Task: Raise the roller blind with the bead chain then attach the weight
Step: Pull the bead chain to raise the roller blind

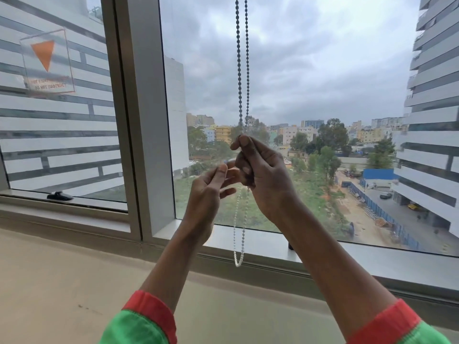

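The right hand (263,175) is pinching the hanging grey-and-white bead chain (242,70) at a window. The left hand (208,192) is hovering beside it, fingers loosely spread

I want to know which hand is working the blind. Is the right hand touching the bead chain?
Touching. The head view shows the right hand pinching the bead chain between thumb and forefinger, with the loop hanging below its palm.

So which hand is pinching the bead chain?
The right hand, the higher one, pinches the bead chain between thumb and finger. The left hand sits lower with loose fingers, beside the chain, not gripping it.
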Demonstrator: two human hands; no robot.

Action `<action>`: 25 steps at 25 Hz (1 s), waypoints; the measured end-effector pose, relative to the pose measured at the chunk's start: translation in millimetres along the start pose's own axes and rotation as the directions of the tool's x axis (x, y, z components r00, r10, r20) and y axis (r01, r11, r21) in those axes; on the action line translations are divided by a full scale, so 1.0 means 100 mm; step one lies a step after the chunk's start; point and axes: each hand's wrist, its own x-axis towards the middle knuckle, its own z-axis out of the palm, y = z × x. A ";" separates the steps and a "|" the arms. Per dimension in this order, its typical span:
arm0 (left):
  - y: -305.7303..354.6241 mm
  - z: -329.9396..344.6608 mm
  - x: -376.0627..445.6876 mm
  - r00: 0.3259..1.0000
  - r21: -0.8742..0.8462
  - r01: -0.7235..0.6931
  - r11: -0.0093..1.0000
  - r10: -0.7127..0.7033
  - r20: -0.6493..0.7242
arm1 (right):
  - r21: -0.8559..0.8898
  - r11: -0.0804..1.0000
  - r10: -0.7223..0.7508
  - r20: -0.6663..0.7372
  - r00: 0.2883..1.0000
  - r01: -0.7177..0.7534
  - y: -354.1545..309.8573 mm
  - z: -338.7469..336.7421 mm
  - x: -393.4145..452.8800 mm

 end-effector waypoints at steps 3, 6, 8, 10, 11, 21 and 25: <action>0.33 0.02 0.22 0.995 -0.085 -0.096 0.992 0.098 0.021 | -0.023 0.999 0.025 0.001 1.000 -0.025 0.11 -0.08 -0.11; 0.65 0.11 0.38 0.986 -0.149 -0.136 0.979 0.149 0.079 | -0.070 0.995 0.067 0.007 0.998 -0.066 0.24 -0.10 -0.22; 0.82 0.19 0.45 0.981 -0.170 -0.139 0.976 0.159 0.107 | -0.081 0.993 0.086 0.015 0.996 -0.085 0.33 -0.09 -0.28; 0.90 0.26 0.48 0.981 -0.188 -0.131 0.973 0.155 0.116 | -0.081 0.992 0.097 0.025 0.995 -0.095 0.40 -0.07 -0.33; 0.92 0.28 0.49 0.983 -0.185 -0.128 0.974 0.149 0.104 | -0.075 0.992 0.103 0.027 0.994 -0.101 0.42 -0.07 -0.34; 0.61 0.11 0.24 0.981 -0.274 -0.178 0.945 0.192 0.024 | -0.155 0.949 0.303 0.194 0.933 -0.276 0.49 -0.18 -0.46; 0.42 0.08 0.10 0.988 -0.253 -0.141 0.957 0.151 0.020 | -0.104 0.920 0.385 0.064 0.921 -0.378 0.44 -0.23 -0.34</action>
